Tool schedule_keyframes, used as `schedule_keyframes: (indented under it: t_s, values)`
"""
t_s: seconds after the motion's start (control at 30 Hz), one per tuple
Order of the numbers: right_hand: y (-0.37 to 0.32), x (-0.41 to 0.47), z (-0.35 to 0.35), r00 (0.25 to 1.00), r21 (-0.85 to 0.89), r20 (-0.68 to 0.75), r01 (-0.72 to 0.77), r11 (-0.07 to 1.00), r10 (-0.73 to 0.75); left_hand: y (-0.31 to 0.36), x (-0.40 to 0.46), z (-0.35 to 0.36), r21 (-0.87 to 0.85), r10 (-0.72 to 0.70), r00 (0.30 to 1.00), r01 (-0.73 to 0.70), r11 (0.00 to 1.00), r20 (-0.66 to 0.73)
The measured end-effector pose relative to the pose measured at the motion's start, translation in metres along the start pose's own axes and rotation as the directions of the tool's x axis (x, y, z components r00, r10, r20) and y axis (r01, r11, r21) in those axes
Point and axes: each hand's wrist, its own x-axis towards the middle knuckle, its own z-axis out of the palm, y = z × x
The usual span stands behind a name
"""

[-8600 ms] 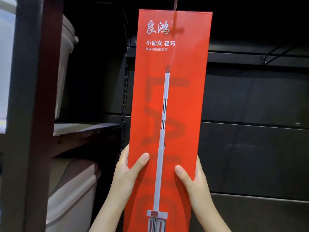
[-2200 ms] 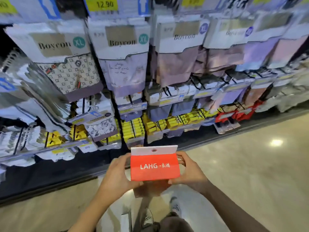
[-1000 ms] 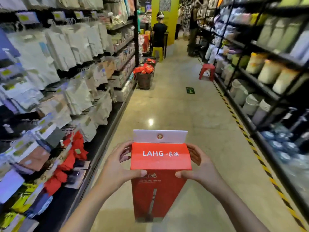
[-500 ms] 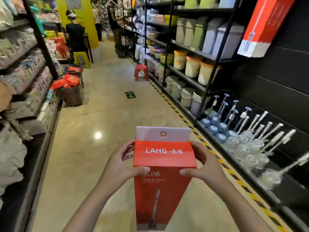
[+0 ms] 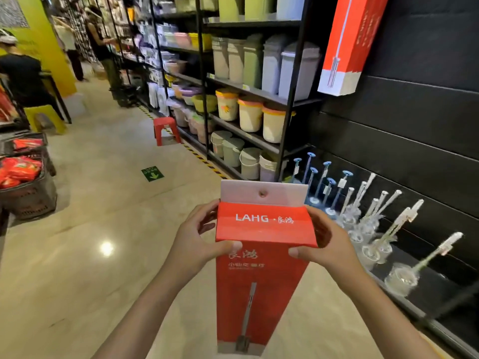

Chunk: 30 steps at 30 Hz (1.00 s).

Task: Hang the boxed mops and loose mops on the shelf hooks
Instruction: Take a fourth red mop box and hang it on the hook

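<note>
We hold a tall red boxed mop (image 5: 259, 294) upright in front of us over the glossy aisle floor (image 5: 103, 216), its top end toward the camera. Our left hand (image 5: 197, 244) grasps the box near its top on the left side, thumb laid across the front face and the other fingers curled behind the edge. Our right hand (image 5: 326, 247) grasps the opposite side the same way, thumb on the front just under the folded red top panel. That panel carries white lettering, and above it stands a pale hang tab (image 5: 263, 193) with a small round hole in the middle. The front of the box shows a printed mop handle running down toward the white band at its lower end.

To our right, a second red boxed mop (image 5: 350, 45) hangs tilted against the dark wall panel (image 5: 414, 125), well above and apart from the one in our hands. Below it, on the low black shelf (image 5: 440, 286), stand clear toilet brushes in holders (image 5: 375, 229). Further left along the aisle, a black rack (image 5: 290, 99) carries pale lidded bins and buckets. A small red stool (image 5: 166, 129) sits on the floor beside that rack. At the far left edge we see a dark basket of red packets (image 5: 23, 182).
</note>
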Motion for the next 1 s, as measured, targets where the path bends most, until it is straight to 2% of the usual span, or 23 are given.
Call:
schedule_keyframes:
  t_s: [0.3, 0.57, 1.0]
  values:
    - [0.033, 0.162, -0.029, 0.991, 0.047, -0.096, 0.100, 0.994, -0.095, -0.016, 0.180, 0.021, -0.015, 0.008, 1.000, -0.007, 1.000, 0.031]
    - [0.051, 0.287, -0.057, 0.963, 0.063, -0.236, 0.146, 0.987, -0.128, -0.027, 0.330, 0.039, -0.125, 0.043, 0.996, -0.033, 0.992, 0.083]
    - [0.100, 0.528, -0.086, 0.896, -0.014, -0.421, 0.149, 0.989, -0.141, -0.104, 0.622, 0.066, -0.288, 0.099, 0.964, -0.024, 0.957, 0.247]
